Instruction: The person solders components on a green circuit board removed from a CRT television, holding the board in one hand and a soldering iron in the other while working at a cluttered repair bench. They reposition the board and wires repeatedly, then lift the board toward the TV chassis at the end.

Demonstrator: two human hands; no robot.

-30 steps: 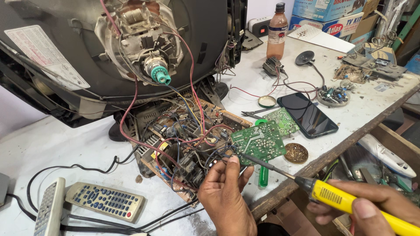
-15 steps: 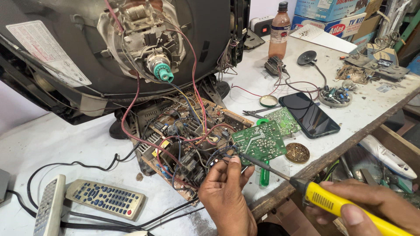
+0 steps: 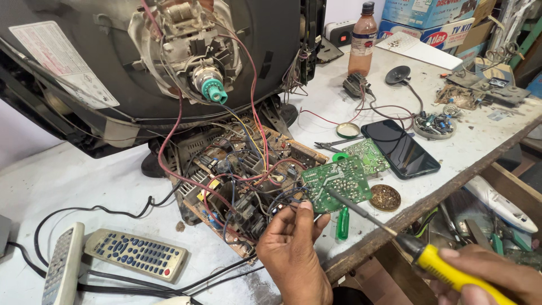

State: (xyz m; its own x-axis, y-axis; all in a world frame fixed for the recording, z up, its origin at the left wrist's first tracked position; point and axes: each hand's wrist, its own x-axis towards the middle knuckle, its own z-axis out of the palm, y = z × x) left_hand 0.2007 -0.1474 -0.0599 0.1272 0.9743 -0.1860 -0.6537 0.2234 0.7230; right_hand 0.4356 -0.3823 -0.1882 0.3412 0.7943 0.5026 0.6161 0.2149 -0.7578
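Left hand (image 3: 293, 248) pinches green circuit board (image 3: 337, 183); right hand (image 3: 488, 277) grips yellow soldering iron (image 3: 418, 254), tip on board.

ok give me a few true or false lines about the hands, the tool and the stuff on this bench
1. The right hand grips a yellow-handled soldering iron. True.
2. The iron's tip rests on the dark smartphone. False: it meets the small green circuit board.
3. The left hand holds the green board's near edge. True.
4. The brown bottle with a black cap lies on its side. False: it stands upright.
5. Two grey remote controls lie left of the left hand. True.
6. The big picture tube is shut inside a casing. False: its back and wires are bare.
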